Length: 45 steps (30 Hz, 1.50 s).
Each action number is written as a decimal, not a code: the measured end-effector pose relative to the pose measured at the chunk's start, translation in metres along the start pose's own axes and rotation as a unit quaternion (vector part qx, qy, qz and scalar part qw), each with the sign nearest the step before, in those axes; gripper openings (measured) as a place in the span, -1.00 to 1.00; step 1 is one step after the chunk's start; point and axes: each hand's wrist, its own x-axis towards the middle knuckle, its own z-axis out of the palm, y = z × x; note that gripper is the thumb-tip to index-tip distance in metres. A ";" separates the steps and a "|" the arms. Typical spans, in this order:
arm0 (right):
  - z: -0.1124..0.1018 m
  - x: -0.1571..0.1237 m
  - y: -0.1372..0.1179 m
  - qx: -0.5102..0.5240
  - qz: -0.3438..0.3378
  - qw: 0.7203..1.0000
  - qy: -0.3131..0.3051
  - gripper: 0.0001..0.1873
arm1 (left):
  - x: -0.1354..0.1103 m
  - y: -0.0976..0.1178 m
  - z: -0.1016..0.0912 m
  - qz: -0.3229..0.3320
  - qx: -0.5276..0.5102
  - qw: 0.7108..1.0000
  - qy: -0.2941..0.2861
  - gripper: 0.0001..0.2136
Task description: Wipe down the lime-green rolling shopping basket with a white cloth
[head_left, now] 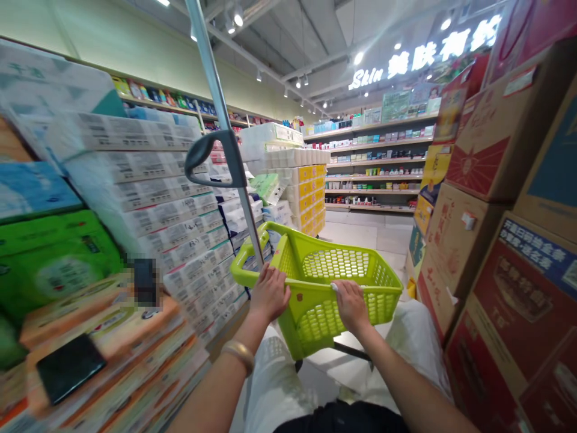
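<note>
Head view: green basket trolley [315, 293] stands on the floor [354, 225] before me. My left hand [269, 291] curls over its near rim, left of middle; my right hand [350, 304] likewise, right of middle. Both partly closed; tightness unclear. Judged light, stiff, smooth plastic; best held by solid rim or grey handle [237, 159].

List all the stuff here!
Cart: one, lime green, centre
Pole: one, grey, cart's left
Packs: many, white, stacked left
Big pack: one, green, far left
Bundles: several, orange, lower left
Flat object: one, black, on bundles
Cartons: many, brown and red, right
Shelves: several, pale, back
Sign: one, glowing white, upper right
Lights: many, white, ceiling
Trousers: one pair, white, below
Bracelet: one, gold, left wrist
Left grip: one, bare, on rim
Right grip: one, bare, on rim
</note>
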 end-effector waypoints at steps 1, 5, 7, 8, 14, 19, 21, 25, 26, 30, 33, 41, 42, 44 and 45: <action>0.001 -0.002 0.005 -0.010 0.012 1.000 0.011 -0.69 | 0.001 0.001 0.002 -0.005 -0.002 1.000 -0.001 -0.82; 0.015 0.007 -0.018 -0.003 0.056 0.998 0.027 -0.68 | 0.005 0.008 0.008 -0.022 -0.012 1.000 -0.008 -0.81; 0.025 0.021 -0.048 0.034 0.036 0.999 0.001 -0.66 | 0.005 0.013 0.010 -0.029 -0.019 0.999 -0.011 -0.80; 0.030 0.028 -0.063 0.052 0.026 0.998 -0.014 -0.66 | 0.005 0.014 0.011 -0.031 -0.021 0.999 -0.013 -0.79; 0.034 0.048 -0.091 0.082 -0.040 0.992 -0.085 -0.62 | 0.003 0.008 0.012 -0.023 -0.006 0.999 -0.025 -0.78; 0.014 0.021 -0.035 0.014 -0.026 0.998 -0.055 -0.65 | 0.004 0.002 0.013 -0.023 0.003 0.999 -0.026 -0.73; 0.010 0.011 -0.016 0.001 -0.025 0.999 -0.035 -0.64 | 0.005 0.003 0.014 -0.028 -0.005 0.999 -0.021 -0.73; 0.017 0.008 -0.019 -0.011 0.032 0.999 0.017 -0.64 | 0.005 0.007 0.016 -0.031 -0.007 0.999 -0.014 -0.72; 0.021 0.011 -0.029 -0.006 0.046 0.999 0.028 -0.64 | 0.004 0.008 0.016 -0.031 -0.004 0.999 -0.015 -0.72; 0.040 0.031 -0.083 0.057 0.023 0.998 0.005 -0.59 | 0.002 0.010 0.014 -0.026 0.005 0.999 -0.030 -0.73; 0.045 0.045 -0.109 0.094 0.000 0.995 -0.028 -0.57 | 0.000 0.008 0.012 -0.022 0.013 0.999 -0.038 -0.74; 0.011 0.025 -0.049 0.028 -0.009 0.998 -0.064 -0.67 | 0.001 0.005 0.006 -0.012 0.023 0.999 -0.045 -0.72; 0.006 0.020 -0.039 0.022 -0.010 0.998 -0.061 -0.67 | 0.001 0.005 0.006 -0.012 0.024 0.999 -0.045 -0.71; 0.000 0.011 -0.029 0.020 -0.012 0.998 -0.055 -0.64 | 0.001 0.007 0.005 -0.013 0.031 0.999 -0.041 -0.72; -0.002 0.009 -0.028 0.019 -0.003 0.999 -0.050 -0.64 | 0.001 0.008 0.005 -0.013 0.035 0.999 -0.038 -0.72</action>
